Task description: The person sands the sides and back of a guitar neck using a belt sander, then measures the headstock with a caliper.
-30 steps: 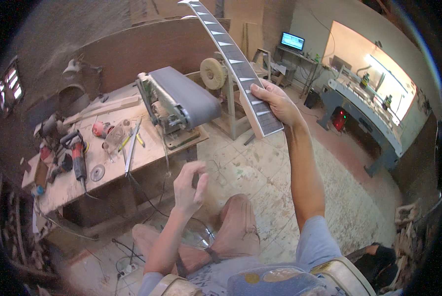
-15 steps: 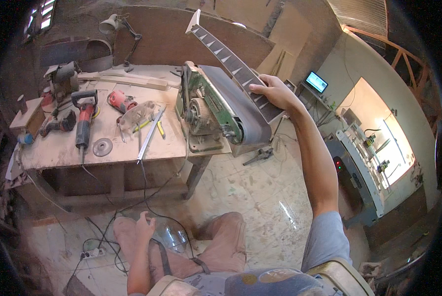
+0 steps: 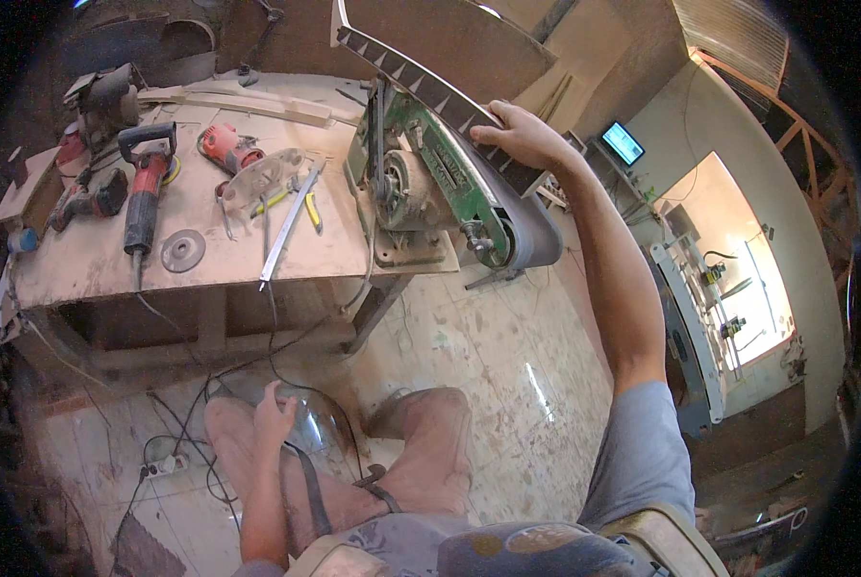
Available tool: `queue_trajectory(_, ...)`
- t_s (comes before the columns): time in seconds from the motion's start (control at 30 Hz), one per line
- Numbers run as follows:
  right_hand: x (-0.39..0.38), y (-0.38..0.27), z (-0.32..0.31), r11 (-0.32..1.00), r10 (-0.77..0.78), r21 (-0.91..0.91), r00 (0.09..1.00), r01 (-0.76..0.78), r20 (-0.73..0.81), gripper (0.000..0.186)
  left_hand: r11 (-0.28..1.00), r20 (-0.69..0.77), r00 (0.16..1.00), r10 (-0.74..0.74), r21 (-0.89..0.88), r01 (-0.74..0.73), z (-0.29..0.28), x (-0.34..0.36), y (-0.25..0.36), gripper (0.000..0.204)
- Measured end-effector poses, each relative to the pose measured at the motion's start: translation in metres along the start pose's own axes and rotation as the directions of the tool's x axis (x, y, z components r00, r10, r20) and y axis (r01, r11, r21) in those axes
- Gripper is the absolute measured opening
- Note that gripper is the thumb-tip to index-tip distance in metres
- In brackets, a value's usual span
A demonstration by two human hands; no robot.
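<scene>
My right hand [image 3: 524,137] is closed around the near end of a guitar neck [image 3: 413,75]. Its dark fretboard carries pale triangular inlays, and a light headstock rises at the far end. The neck lies lengthwise along the top of a green belt sander [image 3: 447,171] with a dark belt; whether they touch is hard to tell. Over my left thigh, my left hand [image 3: 274,415] is held with loosely bent fingers, somewhat apart, and nothing visible in it.
The wooden bench [image 3: 94,279] carries a red angle grinder [image 3: 147,197], another red power tool [image 3: 228,149], a grinding disc [image 3: 183,251], a metal ruler [image 3: 291,226] and yellow-handled pliers [image 3: 312,210]. Cables [image 3: 209,394] trail over the floor by my legs. A lit screen [image 3: 623,143] stands at right.
The guitar neck has turned, its fretboard now seen more edge-on along the sander, my right hand moving with it. The whole view has shifted slightly. My left hand stays over the thigh.
</scene>
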State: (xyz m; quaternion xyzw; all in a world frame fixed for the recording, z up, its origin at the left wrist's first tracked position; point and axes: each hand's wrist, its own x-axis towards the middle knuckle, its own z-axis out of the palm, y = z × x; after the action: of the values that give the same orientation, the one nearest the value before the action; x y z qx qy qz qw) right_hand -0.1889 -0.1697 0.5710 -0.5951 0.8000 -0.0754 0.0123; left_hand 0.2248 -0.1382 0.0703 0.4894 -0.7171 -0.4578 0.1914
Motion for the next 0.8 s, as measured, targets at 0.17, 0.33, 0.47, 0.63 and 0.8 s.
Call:
queue_trajectory(0.17,0.006,0.005,-0.001,0.999,-0.041,-0.001,0.999,0.041,0.019,0.048,0.999,0.029,0.999,-0.042,-0.009,0.042,-0.004,-0.001,0.008,0.057)
queue_trajectory(0.33,0.011,0.006,-0.002,0.997,0.016,0.073,0.998,-0.020,0.055,0.047,0.997,0.053,0.997,-0.058,0.049,0.056,-0.008,-0.002,0.012,0.059)
queue_trajectory(0.47,0.010,0.000,-0.001,0.999,0.006,0.032,1.000,-0.006,0.022,0.049,0.997,0.080,0.995,-0.061,0.051,0.057,-0.002,0.001,0.005,0.061)
queue_trajectory(0.63,0.011,-0.008,0.004,1.000,0.005,-0.026,1.000,-0.005,-0.013,0.052,0.993,0.088,0.995,-0.044,0.116,0.034,-0.002,-0.001,0.006,0.066)
queue_trajectory(0.8,0.013,-0.016,0.007,0.991,0.082,-0.105,0.996,-0.085,-0.034,0.051,0.991,0.127,0.990,-0.061,0.126,0.045,-0.001,-0.001,0.004,0.071)
